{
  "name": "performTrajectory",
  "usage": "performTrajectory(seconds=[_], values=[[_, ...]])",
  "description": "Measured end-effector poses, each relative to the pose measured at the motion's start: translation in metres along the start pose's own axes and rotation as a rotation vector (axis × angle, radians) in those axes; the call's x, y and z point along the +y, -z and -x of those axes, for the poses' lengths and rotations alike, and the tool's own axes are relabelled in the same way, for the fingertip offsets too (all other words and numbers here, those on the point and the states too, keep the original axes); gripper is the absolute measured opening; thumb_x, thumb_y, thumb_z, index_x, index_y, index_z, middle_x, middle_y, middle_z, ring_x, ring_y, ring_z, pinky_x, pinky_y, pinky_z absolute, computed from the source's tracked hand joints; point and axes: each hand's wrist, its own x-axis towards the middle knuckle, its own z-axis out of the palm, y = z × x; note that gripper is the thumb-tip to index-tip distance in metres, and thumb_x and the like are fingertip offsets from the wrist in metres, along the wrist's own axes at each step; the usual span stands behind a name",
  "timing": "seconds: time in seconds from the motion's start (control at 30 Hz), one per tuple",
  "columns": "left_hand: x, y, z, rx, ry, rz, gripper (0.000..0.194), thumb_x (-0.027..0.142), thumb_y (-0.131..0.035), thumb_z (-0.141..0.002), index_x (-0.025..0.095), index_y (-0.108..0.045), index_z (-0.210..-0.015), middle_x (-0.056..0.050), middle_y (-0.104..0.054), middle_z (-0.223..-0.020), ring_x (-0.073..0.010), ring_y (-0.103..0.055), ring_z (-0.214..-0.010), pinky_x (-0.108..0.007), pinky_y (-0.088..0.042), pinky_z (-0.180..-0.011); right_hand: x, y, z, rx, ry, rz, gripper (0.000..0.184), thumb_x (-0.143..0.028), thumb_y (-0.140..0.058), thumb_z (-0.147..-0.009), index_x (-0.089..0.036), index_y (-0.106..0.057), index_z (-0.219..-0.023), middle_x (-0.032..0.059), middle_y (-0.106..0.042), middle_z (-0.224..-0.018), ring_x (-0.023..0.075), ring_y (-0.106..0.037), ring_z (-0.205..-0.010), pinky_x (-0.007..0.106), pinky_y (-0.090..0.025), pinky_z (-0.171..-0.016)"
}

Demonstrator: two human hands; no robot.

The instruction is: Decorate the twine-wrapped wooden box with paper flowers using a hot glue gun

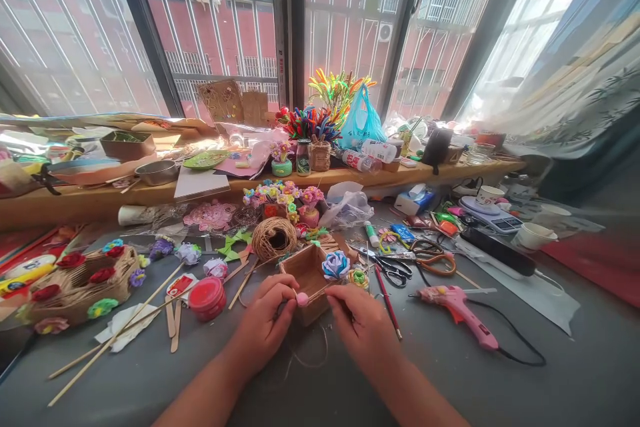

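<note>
In the head view, a small pink ball (302,299) sits at the fingertips of my left hand (270,313), whose thumb and forefinger are pinched on it. My right hand (363,320) is closed in a pinch at the box's right side; what it holds, if anything, is too small to make out. Between the hands stands an open brown box (311,273). A blue and white flower (335,265) and a yellow-green flower (358,276) are at its right side. A thin thread (327,347) curls on the table below the hands.
A pink glue gun (463,313) with its cord lies at right. Scissors (395,271) and a red pencil (389,303) are nearer. Twine (274,238) stands behind the box. At left are a red tub (207,299), wooden sticks (115,337) and a flower-trimmed basket (80,297).
</note>
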Motion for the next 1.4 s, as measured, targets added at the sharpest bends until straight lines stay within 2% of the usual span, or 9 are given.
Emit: performTrajectory(seconds=[0.17,0.53,0.73,0.93,1.1,1.17,1.27,1.33,1.4], values=[[0.000,0.000,0.001,0.005,-0.005,0.001,0.023,0.033,-0.049,-0.107,0.024,-0.066,-0.095,-0.008,-0.070,-0.111,-0.0223,-0.067,-0.107,-0.035,-0.055,-0.095,0.003,-0.005,-0.006,0.026,0.043,0.092,0.024,-0.031,-0.062,-0.103,-0.023,-0.081,-0.115,0.0088,-0.079,-0.084,0.0250,-0.072,-0.075,0.036,-0.056,-0.070],[0.000,-0.001,0.000,0.000,-0.001,0.005,0.023,0.033,-0.049,-0.107,0.024,-0.066,-0.094,-0.008,-0.071,-0.109,-0.0222,-0.067,-0.106,-0.035,-0.055,-0.094,-0.003,-0.005,-0.010,0.009,-0.036,0.034,0.025,-0.031,-0.058,-0.104,-0.025,-0.080,-0.095,0.0087,-0.078,-0.086,0.0254,-0.073,-0.080,0.037,-0.055,-0.074],[0.000,-0.001,0.001,-0.016,-0.004,-0.005,0.024,0.035,-0.049,-0.108,0.024,-0.067,-0.096,-0.008,-0.070,-0.111,-0.0219,-0.067,-0.106,-0.034,-0.055,-0.094,-0.004,-0.007,-0.002,0.164,-0.214,-0.098,0.024,-0.044,-0.063,-0.101,-0.025,-0.076,-0.094,0.0085,-0.077,-0.090,0.0250,-0.070,-0.080,0.036,-0.055,-0.073],[-0.001,-0.001,0.000,-0.013,-0.011,-0.013,0.024,0.034,-0.049,-0.108,0.025,-0.067,-0.095,-0.007,-0.070,-0.111,-0.0212,-0.068,-0.105,-0.033,-0.055,-0.094,-0.002,0.010,0.008,0.403,-0.467,-0.492,0.044,-0.068,-0.061,-0.097,-0.026,-0.061,-0.085,-0.0004,-0.061,-0.071,0.0149,-0.053,-0.054,0.027,-0.043,-0.047],[-0.004,0.000,0.000,-0.010,-0.036,-0.025,0.022,0.029,-0.048,-0.107,0.025,-0.066,-0.095,-0.007,-0.070,-0.112,-0.0203,-0.068,-0.106,-0.031,-0.054,-0.093,0.015,0.018,0.013,0.356,-0.620,-0.479,0.063,-0.078,-0.054,-0.094,-0.024,-0.051,-0.062,-0.0021,-0.049,-0.054,0.0118,-0.044,-0.044,0.026,-0.034,-0.042],[-0.003,0.001,0.000,-0.008,-0.040,-0.028,0.022,0.027,-0.047,-0.107,0.025,-0.065,-0.095,-0.006,-0.069,-0.114,-0.0200,-0.067,-0.107,-0.031,-0.054,-0.093,0.021,0.015,0.015,0.325,-0.585,-0.488,0.060,-0.075,-0.056,-0.095,-0.023,-0.057,-0.065,-0.0012,-0.054,-0.056,0.0125,-0.047,-0.044,0.026,-0.035,-0.042],[-0.003,0.001,0.001,-0.007,-0.042,-0.028,0.022,0.025,-0.047,-0.107,0.025,-0.065,-0.094,-0.006,-0.068,-0.116,-0.0194,-0.067,-0.109,-0.031,-0.053,-0.095,0.023,0.011,0.019,0.252,-0.411,-0.425,0.039,-0.059,-0.062,-0.100,-0.024,-0.074,-0.088,0.0051,-0.073,-0.078,0.0165,-0.062,-0.055,0.029,-0.049,-0.049],[-0.004,0.000,0.001,-0.008,-0.040,-0.027,0.021,0.024,-0.048,-0.107,0.025,-0.065,-0.094,-0.005,-0.068,-0.116,-0.0190,-0.066,-0.110,-0.031,-0.052,-0.096,0.019,0.010,0.023,0.179,-0.243,-0.309,0.024,-0.043,-0.064,-0.103,-0.026,-0.080,-0.104,0.0095,-0.081,-0.100,0.0213,-0.075,-0.073,0.033,-0.061,-0.065],[-0.004,0.000,0.001,-0.008,-0.039,-0.028,0.021,0.023,-0.049,-0.106,0.025,-0.066,-0.095,-0.005,-0.068,-0.117,-0.0192,-0.066,-0.111,-0.031,-0.052,-0.097,0.013,0.009,0.026,0.090,-0.054,-0.195,0.019,-0.029,-0.063,-0.103,-0.027,-0.081,-0.111,0.0108,-0.082,-0.120,0.0258,-0.080,-0.099,0.038,-0.065,-0.086]])
